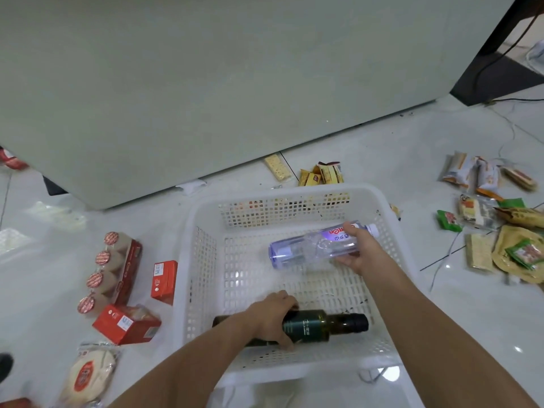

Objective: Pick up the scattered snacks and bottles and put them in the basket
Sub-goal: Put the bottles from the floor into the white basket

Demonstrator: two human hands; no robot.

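Basket (203,275): left hand (273,315) clasps a dark bottle (312,325) lying inside; beyond it, right hand (360,253) clasps a clear water bottle (303,247) sideways.

The basket (294,193) is white perforated plastic, fairly matt. The water bottle (306,248) is clear, glossy plastic; the dark bottle (312,325) looks like smooth green glass. The floor (441,304) is glossy pale tile. The red cartons (126,325) look like card, the snack wrappers (471,172) shiny film.
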